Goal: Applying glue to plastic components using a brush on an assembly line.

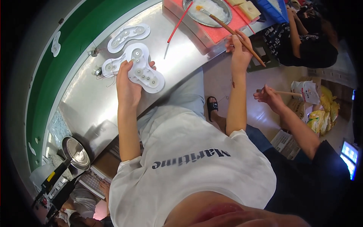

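My left hand (128,85) is closed round a white plastic housing (155,85), thumb on top and fingertips at its far edge. Several small round gears or hubs sit in the housing's recess. Behind it lies a similar white housing (109,66), partly covered, beside a small metal motor (98,71) with thin wires. Further back rests another white housing (129,37). My right hand (241,51) grips a brush (227,28) by its brown wooden handle. The orange-tinted bristles reach into a round metal dish (186,5) of whitish paste.
The dish stands on a red-topped box (204,34), with a thin red-handled tool (176,29) leaning beside it. A green belt (41,94) runs along the metal table (89,109). A metal pan (76,153) is at the lower left. At right, a co-worker's hand (270,99) holds a stick.
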{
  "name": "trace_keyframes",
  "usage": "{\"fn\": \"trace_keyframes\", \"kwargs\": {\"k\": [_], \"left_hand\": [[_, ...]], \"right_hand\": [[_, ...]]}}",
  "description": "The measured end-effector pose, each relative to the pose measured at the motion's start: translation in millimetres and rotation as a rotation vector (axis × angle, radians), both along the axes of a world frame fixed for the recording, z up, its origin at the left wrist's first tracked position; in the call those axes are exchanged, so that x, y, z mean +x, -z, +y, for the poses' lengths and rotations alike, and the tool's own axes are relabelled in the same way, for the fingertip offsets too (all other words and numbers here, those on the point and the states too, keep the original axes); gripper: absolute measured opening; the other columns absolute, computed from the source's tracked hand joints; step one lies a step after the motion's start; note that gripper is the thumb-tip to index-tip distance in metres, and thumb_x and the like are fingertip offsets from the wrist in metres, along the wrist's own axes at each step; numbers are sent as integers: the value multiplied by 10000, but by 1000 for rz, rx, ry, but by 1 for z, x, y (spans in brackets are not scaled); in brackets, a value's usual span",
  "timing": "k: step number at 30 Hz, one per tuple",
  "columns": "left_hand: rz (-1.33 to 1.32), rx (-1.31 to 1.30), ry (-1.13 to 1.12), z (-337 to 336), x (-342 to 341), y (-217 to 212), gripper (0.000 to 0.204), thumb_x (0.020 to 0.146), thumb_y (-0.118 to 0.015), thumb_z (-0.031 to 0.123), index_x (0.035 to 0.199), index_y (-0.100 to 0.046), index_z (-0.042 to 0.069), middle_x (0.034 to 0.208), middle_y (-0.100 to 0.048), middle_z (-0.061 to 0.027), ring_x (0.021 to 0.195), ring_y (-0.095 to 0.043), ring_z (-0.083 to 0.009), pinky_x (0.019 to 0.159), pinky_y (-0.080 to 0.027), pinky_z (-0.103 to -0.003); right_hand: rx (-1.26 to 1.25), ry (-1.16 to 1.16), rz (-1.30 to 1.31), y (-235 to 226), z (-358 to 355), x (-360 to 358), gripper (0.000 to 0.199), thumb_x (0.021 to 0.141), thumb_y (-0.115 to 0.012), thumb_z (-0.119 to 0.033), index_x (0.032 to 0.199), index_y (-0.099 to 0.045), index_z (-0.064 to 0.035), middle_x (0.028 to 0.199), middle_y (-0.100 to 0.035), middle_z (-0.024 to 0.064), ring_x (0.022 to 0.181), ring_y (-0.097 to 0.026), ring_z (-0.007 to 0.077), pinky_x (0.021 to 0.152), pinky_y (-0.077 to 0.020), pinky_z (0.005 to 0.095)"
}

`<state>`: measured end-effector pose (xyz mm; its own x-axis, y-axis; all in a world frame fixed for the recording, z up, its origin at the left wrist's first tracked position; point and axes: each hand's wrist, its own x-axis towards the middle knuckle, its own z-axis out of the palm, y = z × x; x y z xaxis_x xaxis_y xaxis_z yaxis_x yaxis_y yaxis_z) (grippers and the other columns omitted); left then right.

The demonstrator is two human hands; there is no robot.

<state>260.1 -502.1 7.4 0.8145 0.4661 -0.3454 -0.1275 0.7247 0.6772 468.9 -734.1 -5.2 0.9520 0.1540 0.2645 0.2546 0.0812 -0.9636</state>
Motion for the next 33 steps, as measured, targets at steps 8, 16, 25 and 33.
{"fn": "trace_keyframes", "kwargs": {"k": [8, 16, 25, 33], "left_hand": [[38, -36, 73, 34, 23, -15, 446, 908, -401, 253, 1251, -396, -33, 1181, -539, -196, 1043, -581, -363, 907, -466, -488], [12, 29, 95, 64, 27, -38, 516, 914, -381, 302, 1290, -379, -51, 1184, -551, -203, 1090, -557, -376, 933, -443, -486], [-52, 108, -389, 134, -65, -30, 465, 914, -431, 319, 1217, -463, -33, 1112, -600, -136, 957, -617, -249, 851, -491, -372], [725, 982, -455, 182, -148, 12, 481, 929, -444, 308, 1288, -419, -12, 1119, -594, -179, 1036, -573, -262, 972, -405, -386]], "right_hand": [[267, -122, 336, 10, -11, -8, 325, 896, -521, -121, 1189, -481, 15, 883, -608, 96, 715, -565, 145, 599, -435, 239], [285, -74, 365, 19, -18, -3, 384, 908, -522, -201, 1242, -455, -24, 899, -612, 88, 720, -527, 150, 638, -412, 262], [312, -45, 447, 23, -15, -20, 303, 922, -474, -305, 1051, -497, -32, 837, -574, 90, 710, -481, 173, 644, -387, 279], [163, 16, 445, 32, 12, -95, 278, 907, -436, -275, 904, -514, -7, 668, -456, 47, 577, -403, 148, 502, -316, 259]]}}
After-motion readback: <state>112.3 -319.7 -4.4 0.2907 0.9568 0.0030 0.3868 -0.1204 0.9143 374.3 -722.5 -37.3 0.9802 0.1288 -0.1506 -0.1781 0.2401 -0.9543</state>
